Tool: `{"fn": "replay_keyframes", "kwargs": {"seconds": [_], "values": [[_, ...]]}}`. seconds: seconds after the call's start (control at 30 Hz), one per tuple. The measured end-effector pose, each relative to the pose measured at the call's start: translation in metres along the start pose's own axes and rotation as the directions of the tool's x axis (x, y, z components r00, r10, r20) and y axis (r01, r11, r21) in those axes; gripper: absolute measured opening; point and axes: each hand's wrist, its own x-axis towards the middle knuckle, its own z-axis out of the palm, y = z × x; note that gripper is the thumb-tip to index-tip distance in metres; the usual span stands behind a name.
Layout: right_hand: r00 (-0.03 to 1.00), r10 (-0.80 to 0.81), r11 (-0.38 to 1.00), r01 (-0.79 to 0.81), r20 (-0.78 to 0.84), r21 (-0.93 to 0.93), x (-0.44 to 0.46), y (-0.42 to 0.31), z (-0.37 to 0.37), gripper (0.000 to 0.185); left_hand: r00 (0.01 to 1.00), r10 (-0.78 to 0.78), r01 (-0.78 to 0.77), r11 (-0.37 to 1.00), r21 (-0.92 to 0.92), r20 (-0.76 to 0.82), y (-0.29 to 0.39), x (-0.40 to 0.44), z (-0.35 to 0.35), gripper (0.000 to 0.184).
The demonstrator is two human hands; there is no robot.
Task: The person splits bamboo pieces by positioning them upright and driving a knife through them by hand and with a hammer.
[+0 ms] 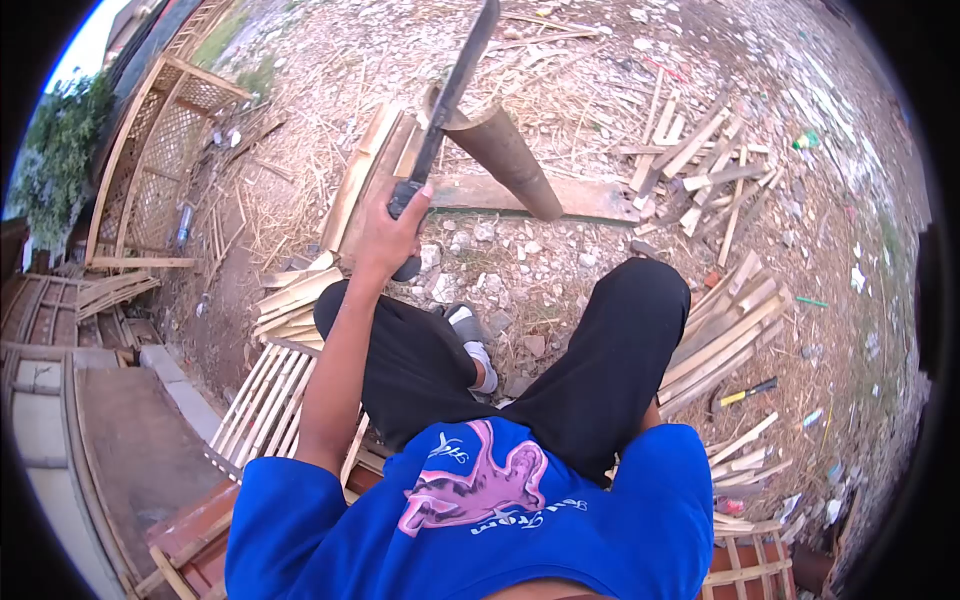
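My left hand (392, 236) is wrapped round the black handle of a machete (452, 95), whose dark blade points up and away. Just past the blade is a thick piece of bamboo (508, 160), tilted, with its hollow end upward and its lower end by a flat wooden board (590, 199). The blade crosses in front of the bamboo's upper end; whether they touch I cannot tell. My right arm drops behind my right thigh, which hides the right hand.
Split strips (725, 335) lie in a pile to the right, near a yellow-and-black tool (748, 391). More scrap pieces (700, 165) are heaped farther off. A slatted bamboo panel (262, 400) is at my left, and a lattice frame (150, 170) stands beyond. Rubble covers the ground.
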Motion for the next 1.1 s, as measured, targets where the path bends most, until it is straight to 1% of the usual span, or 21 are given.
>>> {"fn": "replay_keyframes", "kwargs": {"seconds": [0.03,0.1,0.2,0.3,0.37,0.43,0.47,0.53,0.57,0.6,0.63,0.7,0.8,0.9,1.0,1.03,1.07,1.1], "values": [[1.000,0.021,1.000,-0.021,0.012,-0.014,0.002,0.000,-0.002,0.026,0.999,0.044,-0.044,0.998,0.044,0.001,0.000,0.000,0.000,0.029],[0.999,0.038,0.999,-0.037,0.026,-0.014,0.008,-0.003,-0.009,0.025,0.999,0.005,-0.005,1.000,-0.006,0.051,0.003,-0.002,0.001,0.031],[0.998,0.055,0.997,-0.056,0.023,0.053,0.015,-0.007,-0.028,0.024,0.989,0.136,-0.140,0.988,0.064,0.065,-0.003,0.002,0.005,0.029],[0.997,0.069,0.974,-0.071,0.016,0.215,0.022,-0.016,-0.058,0.023,0.981,0.179,-0.187,0.973,0.137,0.069,0.003,0.002,0.012,0.029],[0.997,0.072,0.910,-0.076,0.024,0.408,0.020,-0.027,-0.087,0.023,0.978,0.196,-0.205,0.964,0.169,0.068,0.001,0.006,0.016,0.038],[0.997,0.065,0.764,-0.076,0.040,0.641,0.011,-0.036,-0.119,0.023,0.980,0.194,-0.200,0.962,0.185,0.053,0.005,0.005,0.019,0.048],[0.998,0.052,0.665,-0.069,0.046,0.743,0.006,-0.039,-0.135,0.023,0.977,0.205,-0.214,0.953,0.217,0.064,0.002,0.010,0.020,0.049],[0.999,-0.022,0.464,-0.014,0.027,0.886,-0.023,-0.049,-0.181,0.023,0.959,0.283,-0.277,0.933,0.230,0.008,0.006,0.004,0.026,0.049],[0.997,-0.071,0.378,0.027,0.000,0.925,-0.040,-0.055,-0.206,0.023,0.947,0.322,-0.307,0.920,0.243,-0.020,0.008,0.002,0.027,0.048],[0.990,-0.130,0.329,0.088,-0.047,0.940,-0.064,-0.061,-0.230,0.023,0.967,0.229,-0.249,0.936,0.249,0.108,0.016,0.000,0.022,0.052],[0.967,-0.238,0.285,0.160,-0.092,0.945,-0.088,-0.063,-0.253,0.016,0.965,0.237,-0.258,0.934,0.247,0.110,0.016,-0.001,0.023,0.052],[0.950,-0.203,0.358,0.299,-0.238,0.885,-0.133,-0.081,-0.289,0.017,0.959,0.262,-0.281,0.928,0.247,0.107,0.016,-0.002,0.025,0.052],[0.866,-0.371,0.004,0.363,-0.336,0.932,-0.167,-0.088,-0.306,0.023,0.956,0.270,-0.290,0.921,0.260,0.111,0.021,-0.008,0.027,0.051],[0.781,-0.440,0.203,0.567,-0.444,0.798,-0.210,-0.137,-0.315,0.027,0.963,0.236,-0.260,0.941,0.218,0.129,0.019,-0.011,0.032,0.049],[0.829,-0.414,0.228,0.494,-0.375,0.839,-0.236,-0.171,-0.306,0.033,0.936,0.318,-0.347,0.909,0.233,0.151,0.017,-0.013,0.034,0.047],[0.824,-0.430,0.293,0.514,-0.369,0.806,-0.247,-0.183,-0.297,0.035,0.937,0.316,-0.345,0.909,0.235,0.151,0.016,-0.013,0.035,0.047],[0.766,-0.440,0.397,0.634,-0.469,0.663,-0.239,-0.186,-0.287,0.041,0.937,0.316,-0.344,0.909,0.235,0.147,0.015,-0.013,0.036,0.047],[0.695,-0.461,0.491,0.718,-0.552,0.494,-0.240,-0.193,-0.280,0.047,0.938,0.313,-0.340,0.910,0.237,0.146,0.014,-0.015,0.037,0.048]]}}
